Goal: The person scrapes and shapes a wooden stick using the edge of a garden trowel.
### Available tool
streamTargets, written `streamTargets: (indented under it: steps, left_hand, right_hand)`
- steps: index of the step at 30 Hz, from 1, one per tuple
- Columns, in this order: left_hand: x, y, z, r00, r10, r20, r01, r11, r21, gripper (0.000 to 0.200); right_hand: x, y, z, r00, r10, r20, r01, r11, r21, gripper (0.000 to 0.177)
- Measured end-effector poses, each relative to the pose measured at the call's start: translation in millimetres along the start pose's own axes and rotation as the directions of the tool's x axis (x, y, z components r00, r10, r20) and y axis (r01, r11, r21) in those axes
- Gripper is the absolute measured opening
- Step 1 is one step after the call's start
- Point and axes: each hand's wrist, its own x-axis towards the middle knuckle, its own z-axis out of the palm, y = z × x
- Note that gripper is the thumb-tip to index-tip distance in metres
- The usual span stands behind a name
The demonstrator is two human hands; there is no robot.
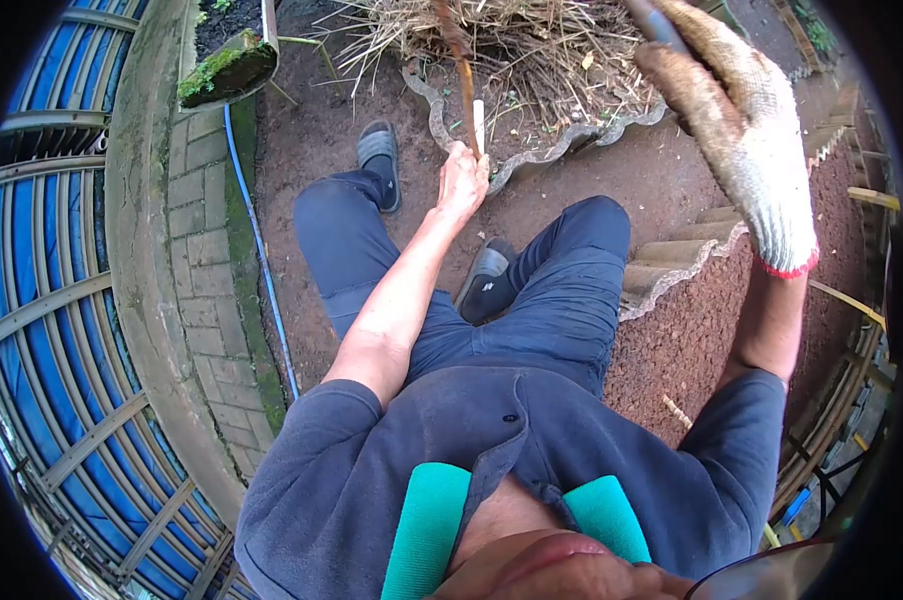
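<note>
My bare left hand (461,182) is closed around the lower end of a thin brown stick (465,80), which rises past the top of the view. A short pale stub (478,125) stands up beside the stick at my fingers. On my right, a soiled white knitted glove (781,205) with a red cuff covers my raised right hand (736,115). Its fingers wrap a grey-blue bar-shaped thing (656,22), cut off by the upper edge, so its kind does not show. Beyond my left hand lies a heap of dry straw and twigs (561,65).
Wavy roofing-sheet edging (541,150) borders the heap, and more corrugated pieces (681,255) lie by my right knee. A blue hose (251,230) runs along the mossy brick edge (206,270) at left. A mossy-ended planter (229,70) stands at upper left.
</note>
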Motion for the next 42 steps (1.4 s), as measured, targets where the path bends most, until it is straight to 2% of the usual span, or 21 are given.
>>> streamTargets:
  steps: [1,4,10,12,13,16,18,20,22,23,26,28,29,30,31,33,34,36,38,39,42]
  left_hand:
    - [0,-6,6,0.999,0.041,-0.003,-0.041,0.998,0.046,0.016]
    - [-1,-8,15,1.000,0.007,-0.022,-0.007,1.000,-0.008,0.019]
    - [-3,-10,17,0.999,0.040,-0.030,-0.040,0.999,0.005,0.020]
    - [-3,-9,18,1.000,0.011,-0.012,-0.012,0.996,-0.093,0.020]
    - [-1,-13,21,1.000,-0.015,0.004,0.016,0.982,-0.190,0.019]
    - [10,-32,36,0.990,-0.130,0.058,0.141,0.860,-0.490,0.019]
    - [4,-30,34,0.988,-0.144,0.062,0.156,0.884,-0.440,0.018]
    - [-4,-7,17,0.998,-0.052,0.032,0.056,0.991,-0.122,0.017]
    - [6,-27,32,0.972,-0.194,0.130,0.233,0.825,-0.515,0.016]
    - [10,-31,34,0.950,-0.245,0.194,0.311,0.671,-0.673,0.015]
    - [6,-40,40,0.998,0.042,-0.036,-0.053,0.918,-0.392,0.012]
    - [1,-33,35,0.996,0.073,-0.042,-0.079,0.983,-0.166,0.011]
    - [4,-31,33,0.998,0.052,-0.034,-0.054,0.997,-0.053,0.011]
    - [1,-36,36,0.991,0.109,-0.074,-0.117,0.986,-0.119,0.013]
    - [-1,-44,41,0.980,0.166,-0.113,-0.184,0.966,-0.180,0.017]
    - [14,-60,53,0.981,0.154,-0.122,-0.182,0.947,-0.265,0.018]
    - [14,-67,58,0.981,0.148,-0.124,-0.179,0.937,-0.299,0.018]
    - [17,-69,59,0.988,0.112,-0.107,-0.140,0.938,-0.318,0.015]
    - [13,-57,47,0.998,0.058,-0.035,-0.063,0.983,-0.175,0.015]
    - [11,-51,41,1.000,0.030,0.001,-0.030,0.995,-0.098,0.014]
    - [9,-27,27,0.991,0.130,-0.021,-0.129,0.991,0.043,0.015]
  right_hand:
    - [-4,15,7,0.991,-0.124,-0.059,0.120,0.991,-0.066,0.035]
    - [-2,14,-6,0.928,-0.324,0.181,0.369,0.857,-0.358,0.035]
    - [-17,-32,-23,0.952,0.121,-0.281,-0.170,0.973,-0.158,0.041]
    - [-17,-9,-9,0.952,-0.212,-0.221,0.179,0.971,-0.160,0.040]
    - [-12,9,-7,0.939,-0.345,0.011,0.328,0.882,-0.337,0.037]
    - [-19,-5,-11,0.975,-0.222,-0.025,0.212,0.954,-0.210,0.033]
    - [-24,-34,-20,0.981,-0.056,-0.188,0.036,0.994,-0.106,0.032]
    - [-28,-11,-12,0.916,-0.316,-0.246,0.279,0.944,-0.174,0.032]
    - [-26,1,4,0.888,-0.460,0.025,0.442,0.837,-0.323,0.026]
    - [-27,6,3,0.940,-0.314,0.130,0.340,0.843,-0.418,0.031]
    - [-29,-35,-17,0.993,-0.068,-0.093,0.061,0.996,-0.069,0.035]
    - [-32,-39,-18,0.938,-0.247,-0.244,0.186,0.951,-0.246,0.035]
    - [-31,-18,-8,0.916,-0.370,-0.154,0.308,0.896,-0.320,0.035]
    - [-30,2,3,0.873,-0.484,-0.060,0.430,0.822,-0.374,0.035]
    - [-29,2,11,0.974,-0.148,0.173,0.191,0.944,-0.269,0.033]
    - [-33,-34,-14,0.997,0.073,-0.013,-0.074,0.991,-0.111,0.031]
    - [-38,-46,-16,0.968,0.008,-0.251,-0.054,0.982,-0.179,0.029]
    - [-46,8,-7,0.883,-0.306,-0.355,0.265,0.951,-0.161,0.027]
    - [-41,10,12,0.922,-0.388,-0.001,0.376,0.894,-0.242,0.029]
    - [-39,2,18,0.935,0.052,0.350,0.106,0.902,-0.418,0.031]
    - [-53,3,16,0.981,-0.162,0.104,0.172,0.980,-0.099,0.031]
